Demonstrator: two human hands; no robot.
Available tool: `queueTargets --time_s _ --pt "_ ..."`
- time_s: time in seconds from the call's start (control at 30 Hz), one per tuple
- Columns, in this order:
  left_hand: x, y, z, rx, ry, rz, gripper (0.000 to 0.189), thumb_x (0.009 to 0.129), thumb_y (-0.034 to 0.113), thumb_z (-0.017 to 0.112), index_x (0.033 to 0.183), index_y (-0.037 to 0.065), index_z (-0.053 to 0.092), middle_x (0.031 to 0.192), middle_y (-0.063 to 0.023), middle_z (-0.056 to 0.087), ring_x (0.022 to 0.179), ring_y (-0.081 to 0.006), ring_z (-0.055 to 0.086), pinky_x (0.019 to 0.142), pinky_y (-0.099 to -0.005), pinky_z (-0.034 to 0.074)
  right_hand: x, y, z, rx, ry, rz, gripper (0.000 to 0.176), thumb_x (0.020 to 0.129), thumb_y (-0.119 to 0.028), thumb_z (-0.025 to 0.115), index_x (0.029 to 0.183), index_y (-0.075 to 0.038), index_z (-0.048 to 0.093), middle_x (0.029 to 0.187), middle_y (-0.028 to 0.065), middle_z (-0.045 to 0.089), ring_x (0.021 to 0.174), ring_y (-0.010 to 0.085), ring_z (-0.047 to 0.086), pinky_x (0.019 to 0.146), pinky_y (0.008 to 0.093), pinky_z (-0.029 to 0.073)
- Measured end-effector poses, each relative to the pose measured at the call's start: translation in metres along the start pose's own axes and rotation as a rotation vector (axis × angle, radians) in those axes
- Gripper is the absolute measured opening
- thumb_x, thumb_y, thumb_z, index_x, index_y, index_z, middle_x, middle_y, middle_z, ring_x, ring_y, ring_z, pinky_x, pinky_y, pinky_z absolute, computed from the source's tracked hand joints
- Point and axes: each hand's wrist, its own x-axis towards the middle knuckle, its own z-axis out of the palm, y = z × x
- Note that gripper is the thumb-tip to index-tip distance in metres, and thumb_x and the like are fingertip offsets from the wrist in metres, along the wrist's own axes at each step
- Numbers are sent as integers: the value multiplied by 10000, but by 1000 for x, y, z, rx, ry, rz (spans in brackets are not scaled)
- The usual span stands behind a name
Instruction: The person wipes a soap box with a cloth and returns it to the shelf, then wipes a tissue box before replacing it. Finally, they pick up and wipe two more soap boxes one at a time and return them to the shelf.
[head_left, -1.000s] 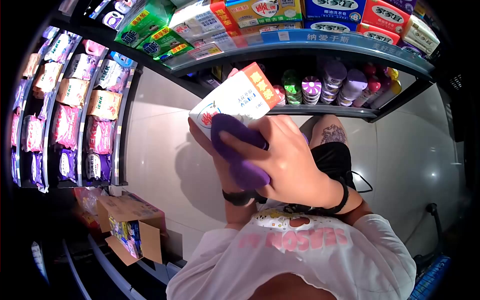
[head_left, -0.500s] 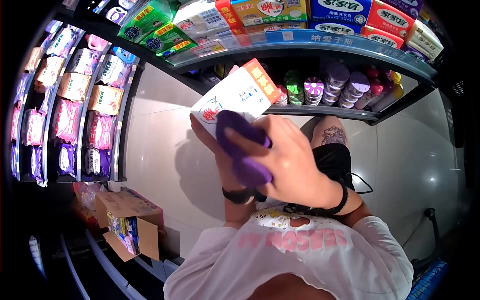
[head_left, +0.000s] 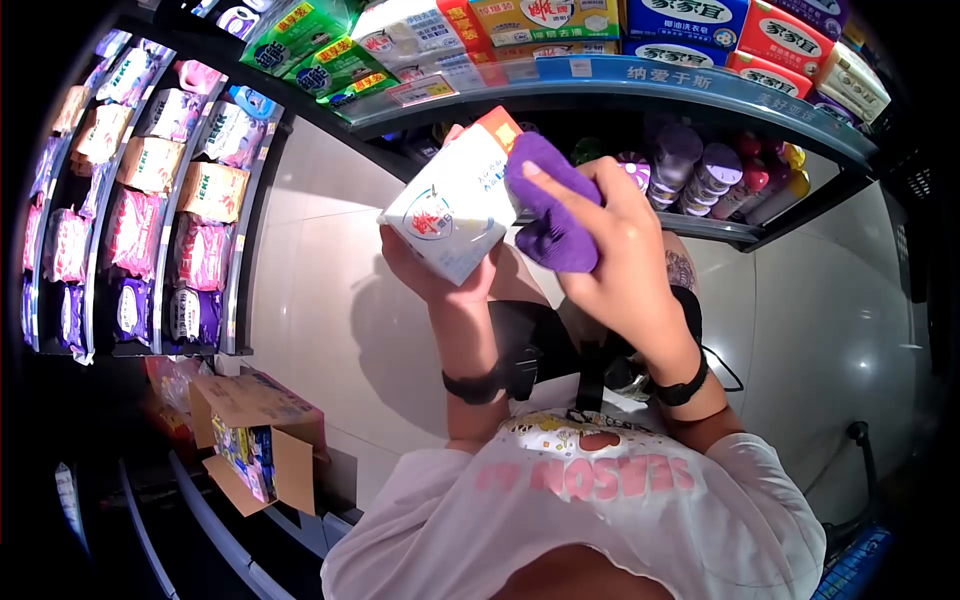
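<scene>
My left hand (head_left: 430,275) is wrapped round the lower end of a white soap pack (head_left: 455,215) with an orange end and a red printed logo. The pack is tilted, held up in front of the lower shelf. In my right hand (head_left: 620,240) is a bunched purple cloth (head_left: 555,205), my fingers closed over it. The cloth lies against the right side of the pack, near its orange end. Part of the left fingers is hidden behind the pack.
A shelf edge (head_left: 640,75) with soap packs crosses the top, with several purple-lidded containers (head_left: 715,180) below. Bagged goods (head_left: 135,235) fill the shelves at left. An open cardboard box (head_left: 255,430) stands at lower left on the tiled floor.
My right hand has moved right and up with the purple cloth, from across the pack's near face to its right side. More of the pack's logo face shows now.
</scene>
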Motion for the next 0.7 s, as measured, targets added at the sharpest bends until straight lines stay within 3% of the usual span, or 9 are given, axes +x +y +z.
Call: queueTargets --time_s 0.1,0.17,0.27,0.37,0.43,0.47,0.5,0.57,0.7 --pt "1 -7 7 35 -57 -29 753 741 615 458 1245 56 442 1217 -152 498 1099 -346 487 908 -496 403 -4 -5 5 31 -61 -75 542 580 -102 669 1115 -115 587 843 123 469 755 300 495 654 381 415" --pt "1 -10 6 528 -6 127 828 747 499 540 1365 40 235 1333 -192 352 1193 -338 405 972 -471 358 -3 -7 11 158 -47 -121 552 588 -72 648 1134 -114 573 851 133 468 786 310 497 669 373 427" --pt "1 -19 4 619 121 317 815 771 553 496 1373 72 230 1335 -180 351 1187 -336 410 961 -477 369 -2 -1 19 357 -93 -24 613 599 -41 651 1193 -127 530 872 136 478 826 324 505 739 368 432" --pt "-1 -17 -5 598 -18 442 840 802 642 401 1405 112 155 1377 -144 297 1222 -329 367 988 -459 339 0 8 30 582 -88 54 647 632 -26 661 1246 -92 470 1015 131 523 968 282 525 849 327 414" --pt "0 -23 19 653 -14 517 891 779 702 358 1416 132 107 1410 -123 234 1258 -313 315 1019 -449 291 -1 8 36 971 -37 139 643 676 -31 658 1270 -22 412 1181 109 506 1098 196 479 920 287 374" --pt "0 -23 22 805 69 536 951 757 677 450 1420 136 35 1419 -128 201 1278 -298 283 1039 -447 252 -3 2 31 1169 -51 250 617 710 -58 660 1255 36 387 1278 104 452 1163 164 421 953 280 346" --pt "-3 -23 26 805 74 538 951 757 677 450 1420 136 35 1419 -128 201 1278 -298 283 1039 -447 252 -7 4 31 1187 -45 318 554 756 -93 640 1238 32 394 1230 107 479 1124 169 450 938 296 365" --pt "-12 -24 30 1298 198 606 999 745 621 532 1416 143 -34 1397 -139 247 1273 -287 299 1040 -434 259 -19 12 41 1506 44 550 467 811 -145 608 1207 17 421 1189 108 494 1085 166 474 918 309 389" --pt "-15 -19 8 1249 140 589 809 832 534 481 1415 127 95 1419 -160 221 1252 -307 331 1002 -409 343 -15 23 43 1879 -21 547 429 885 -251 533 1213 6 431 1140 114 540 1034 198 534 864 325 453"
